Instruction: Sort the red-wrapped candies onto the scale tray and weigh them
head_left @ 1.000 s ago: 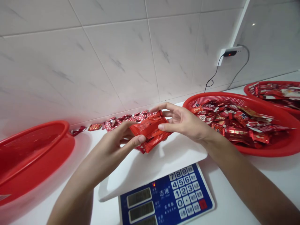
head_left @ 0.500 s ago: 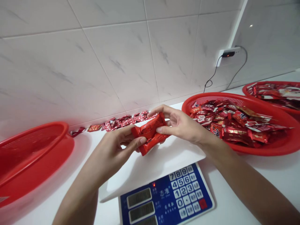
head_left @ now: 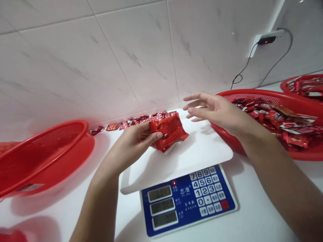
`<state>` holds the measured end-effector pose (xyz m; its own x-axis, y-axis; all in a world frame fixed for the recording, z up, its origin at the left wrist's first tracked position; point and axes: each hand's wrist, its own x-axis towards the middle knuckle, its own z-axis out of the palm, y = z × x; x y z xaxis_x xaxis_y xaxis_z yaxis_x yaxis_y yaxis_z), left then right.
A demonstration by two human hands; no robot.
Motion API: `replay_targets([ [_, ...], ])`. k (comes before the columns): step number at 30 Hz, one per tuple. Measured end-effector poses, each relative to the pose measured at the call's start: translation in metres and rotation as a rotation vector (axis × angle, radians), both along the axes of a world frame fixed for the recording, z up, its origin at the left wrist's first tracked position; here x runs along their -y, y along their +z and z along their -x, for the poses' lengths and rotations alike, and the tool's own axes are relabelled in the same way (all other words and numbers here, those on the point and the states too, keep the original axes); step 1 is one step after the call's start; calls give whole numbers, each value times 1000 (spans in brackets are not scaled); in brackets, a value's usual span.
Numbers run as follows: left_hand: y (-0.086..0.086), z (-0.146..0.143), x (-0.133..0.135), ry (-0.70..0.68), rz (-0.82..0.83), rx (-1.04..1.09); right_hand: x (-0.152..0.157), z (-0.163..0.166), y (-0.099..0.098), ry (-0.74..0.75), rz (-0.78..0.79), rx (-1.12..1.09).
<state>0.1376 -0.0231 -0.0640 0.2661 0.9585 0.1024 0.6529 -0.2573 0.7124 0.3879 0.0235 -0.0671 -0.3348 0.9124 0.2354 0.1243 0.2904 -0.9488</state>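
My left hand [head_left: 141,136] grips several red snack packets [head_left: 170,131] bunched together, thumb across their front, above the white scale pan [head_left: 202,153]. To the right, my right hand [head_left: 208,107] is raised with its fingers apart and nothing in them, beside the rim of a red basket [head_left: 252,95]. Beneath the pan, the digital scale [head_left: 188,201] shows a blue panel with a keypad and three displays; a small red light glows. The display digits are too dim to read surely.
Small red packets [head_left: 135,121] lie in a row along the tiled wall. Red baskets [head_left: 78,134] stand at left. At right, wrapped snacks [head_left: 275,117] fill the near basket, with another basket [head_left: 290,82] behind it. A black cable [head_left: 242,69] hangs from a wall socket.
My right hand has let go of the packets and moved right, its fingers opening. The left hand still holds them. The view has shifted, bringing more of the scale's displays into sight.
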Motion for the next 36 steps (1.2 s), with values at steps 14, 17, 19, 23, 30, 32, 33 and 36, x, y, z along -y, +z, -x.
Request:
replay_targets([
  [14,17,1,19,344,-489,48,-1,-4,-1,-102,-70,-46],
  [17,14,-4,17,304,-481,61,0,-3,-2,-91,-70,-42],
  [19,13,-5,17,292,-471,57,0,-3,-2,-92,-66,-37],
  [23,15,-2,18,298,-457,37,1,-2,-1,-96,-60,-24],
  [30,16,-5,21,307,-438,29,1,-2,0,-80,-55,-33],
  [32,16,-6,20,304,-432,22,0,-3,-1,-72,-51,-32],
  [33,16,-5,19,303,-429,14,0,-3,-1,-68,-52,-26],
  [36,10,0,11,284,-401,-82,-1,1,-5,-27,-63,15],
])
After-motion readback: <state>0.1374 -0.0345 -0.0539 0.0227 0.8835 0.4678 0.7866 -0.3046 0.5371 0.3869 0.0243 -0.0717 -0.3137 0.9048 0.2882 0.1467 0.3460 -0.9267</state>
